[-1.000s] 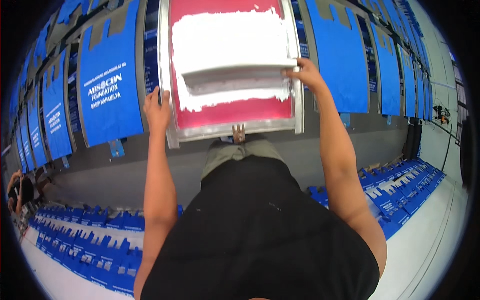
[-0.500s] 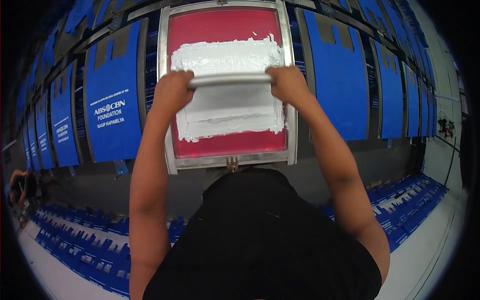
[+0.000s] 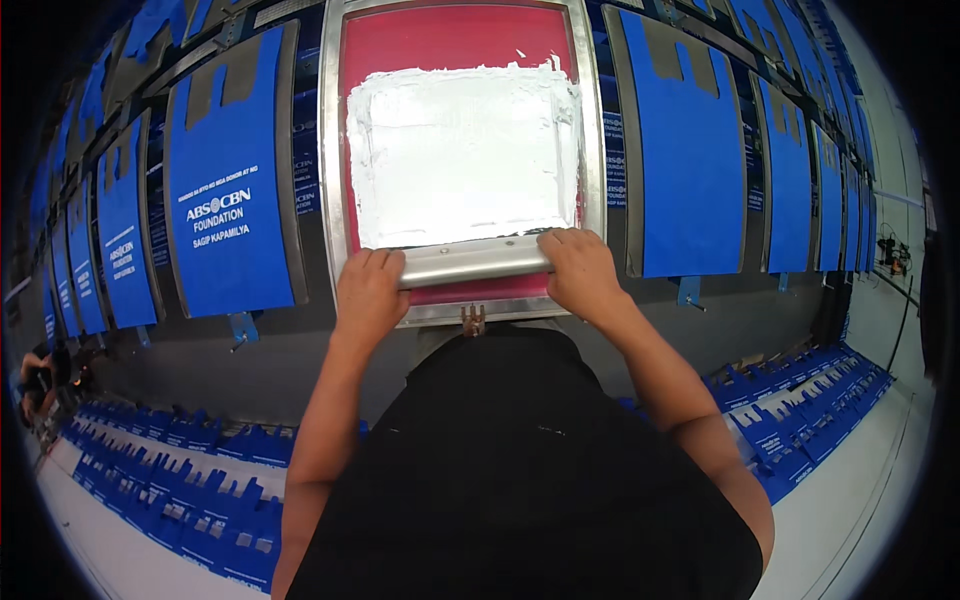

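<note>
A squeegee with a silver metal handle (image 3: 470, 262) lies across the near part of a screen-printing frame. My left hand (image 3: 371, 290) wraps round its left end, and my right hand (image 3: 580, 272) grips the right end. Just beyond it, thick white ink (image 3: 465, 155) covers a broad rectangle of the screen's mesh. Red mesh (image 3: 455, 42) shows around the ink, inside the pale metal frame (image 3: 594, 150). A small metal bracket (image 3: 473, 319) sits at the frame's near edge, close to my body. What lies under the screen is hidden.
Blue bag with white print (image 3: 218, 180) lies flat on a board to the left; a plain blue bag (image 3: 685, 160) lies to the right. Similar bags continue along both sides. Behind me, rows of blue bags (image 3: 170, 490) cover the floor. A person (image 3: 38, 380) is at far left.
Both hands have drawn the squeegee toward my body, from the middle of the ink to its near edge. The squeegee's tilt has changed, and the ink behind it looks smoother.
</note>
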Motion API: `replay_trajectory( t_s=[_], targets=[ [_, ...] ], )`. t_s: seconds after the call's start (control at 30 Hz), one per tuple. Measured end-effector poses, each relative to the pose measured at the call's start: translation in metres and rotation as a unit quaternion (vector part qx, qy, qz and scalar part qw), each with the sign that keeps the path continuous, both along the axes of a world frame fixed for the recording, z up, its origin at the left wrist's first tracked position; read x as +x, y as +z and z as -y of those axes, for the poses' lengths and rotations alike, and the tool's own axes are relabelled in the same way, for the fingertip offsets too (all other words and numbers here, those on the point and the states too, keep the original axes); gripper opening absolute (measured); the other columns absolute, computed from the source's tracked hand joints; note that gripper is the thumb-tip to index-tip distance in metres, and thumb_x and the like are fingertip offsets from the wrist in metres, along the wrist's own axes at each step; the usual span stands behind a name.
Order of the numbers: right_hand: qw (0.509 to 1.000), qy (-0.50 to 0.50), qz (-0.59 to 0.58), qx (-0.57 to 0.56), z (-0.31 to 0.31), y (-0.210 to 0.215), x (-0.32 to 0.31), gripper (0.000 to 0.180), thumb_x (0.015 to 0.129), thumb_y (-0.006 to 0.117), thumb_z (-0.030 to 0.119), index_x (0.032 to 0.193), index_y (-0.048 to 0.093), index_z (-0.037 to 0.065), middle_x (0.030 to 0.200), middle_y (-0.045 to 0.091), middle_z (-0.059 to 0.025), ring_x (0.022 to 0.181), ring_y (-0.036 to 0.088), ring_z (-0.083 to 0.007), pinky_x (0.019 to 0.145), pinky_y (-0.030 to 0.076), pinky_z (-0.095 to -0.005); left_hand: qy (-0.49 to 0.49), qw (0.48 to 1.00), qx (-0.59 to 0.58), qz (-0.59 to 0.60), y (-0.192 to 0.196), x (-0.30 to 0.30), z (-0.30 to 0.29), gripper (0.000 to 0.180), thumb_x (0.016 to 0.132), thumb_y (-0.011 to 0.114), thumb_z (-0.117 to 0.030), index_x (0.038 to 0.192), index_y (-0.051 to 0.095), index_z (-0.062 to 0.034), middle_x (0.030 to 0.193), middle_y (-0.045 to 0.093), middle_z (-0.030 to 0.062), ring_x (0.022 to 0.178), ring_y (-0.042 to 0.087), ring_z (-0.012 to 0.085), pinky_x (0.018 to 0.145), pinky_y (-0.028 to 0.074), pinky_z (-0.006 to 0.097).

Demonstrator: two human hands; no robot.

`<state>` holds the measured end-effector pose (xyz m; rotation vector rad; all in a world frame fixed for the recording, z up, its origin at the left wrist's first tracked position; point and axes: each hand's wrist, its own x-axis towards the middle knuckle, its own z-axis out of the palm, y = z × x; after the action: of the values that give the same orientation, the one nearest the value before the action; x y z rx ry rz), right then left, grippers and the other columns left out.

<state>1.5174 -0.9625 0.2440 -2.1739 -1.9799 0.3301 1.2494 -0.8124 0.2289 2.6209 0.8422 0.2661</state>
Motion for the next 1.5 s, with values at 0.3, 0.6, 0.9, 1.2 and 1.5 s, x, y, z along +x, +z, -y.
replay_trajectory(
  t_s=[0.3, 0.6, 0.9, 1.2, 1.5],
  targets=[
    [0.999, -0.028, 0.007, -0.026, 0.014, -0.018, -0.014, 0.032, 0.059, 0.066, 0.004, 0.090, 0.061, 0.006, 0.090, 0.066, -0.0114, 0.088, 0.063, -0.0312, 0.076, 0.048, -0.0427, 0.023, 0.994, 0.066, 0.080, -0.046, -0.011, 0.023, 0.034, 0.057, 0.066, 0.000, 0.091, 0.063, -0.0041, 0.091, 0.065, 0.0110, 0.084, 0.061, 0.0280, 0.074, 0.049, 0.039],
    [0.994, -0.058, 0.087, -0.038, -0.145, -0.031, 0.071, 0.024, 0.066, 0.062, 0.006, 0.088, 0.067, 0.014, 0.080, 0.068, -0.0116, 0.080, 0.066, -0.0317, 0.069, 0.051, -0.0455, 0.077, 0.995, 0.048, -0.049, -0.036, 0.088, -0.138, 0.017, 0.067, 0.071, -0.013, 0.084, 0.067, -0.0098, 0.079, 0.067, 0.0128, 0.078, 0.066, 0.0333, 0.068, 0.055, 0.044],
    [0.991, -0.035, 0.015, -0.125, -0.042, 0.011, 0.016, 0.021, 0.072, 0.060, 0.008, 0.092, 0.066, 0.012, 0.082, 0.067, -0.0107, 0.083, 0.066, -0.0274, 0.072, 0.051, -0.0424, 0.026, 0.999, -0.031, -0.028, -0.013, 0.017, -0.038, 0.029, 0.063, 0.071, -0.004, 0.091, 0.065, -0.0080, 0.085, 0.065, 0.0113, 0.083, 0.061, 0.0324, 0.074, 0.050, 0.043],
    [0.985, -0.058, 0.112, -0.119, -0.154, -0.024, 0.073, 0.032, 0.073, 0.063, 0.017, 0.105, 0.070, 0.019, 0.091, 0.070, -0.0099, 0.089, 0.068, -0.0280, 0.073, 0.053, -0.0427, 0.080, 0.992, 0.019, -0.091, -0.037, 0.086, -0.144, 0.026, 0.069, 0.073, -0.022, 0.092, 0.070, -0.0114, 0.081, 0.067, 0.0135, 0.079, 0.066, 0.0330, 0.069, 0.054, 0.044],
    [0.982, -0.044, 0.026, -0.182, -0.047, 0.022, 0.013, 0.039, 0.071, 0.057, 0.003, 0.105, 0.069, 0.018, 0.088, 0.069, -0.0114, 0.084, 0.067, -0.0313, 0.072, 0.052, -0.0449, 0.030, 0.997, -0.034, -0.056, -0.013, 0.010, -0.042, 0.037, 0.062, 0.078, -0.007, 0.097, 0.069, -0.0121, 0.091, 0.068, 0.0118, 0.086, 0.065, 0.0322, 0.076, 0.052, 0.044]
  ],
)
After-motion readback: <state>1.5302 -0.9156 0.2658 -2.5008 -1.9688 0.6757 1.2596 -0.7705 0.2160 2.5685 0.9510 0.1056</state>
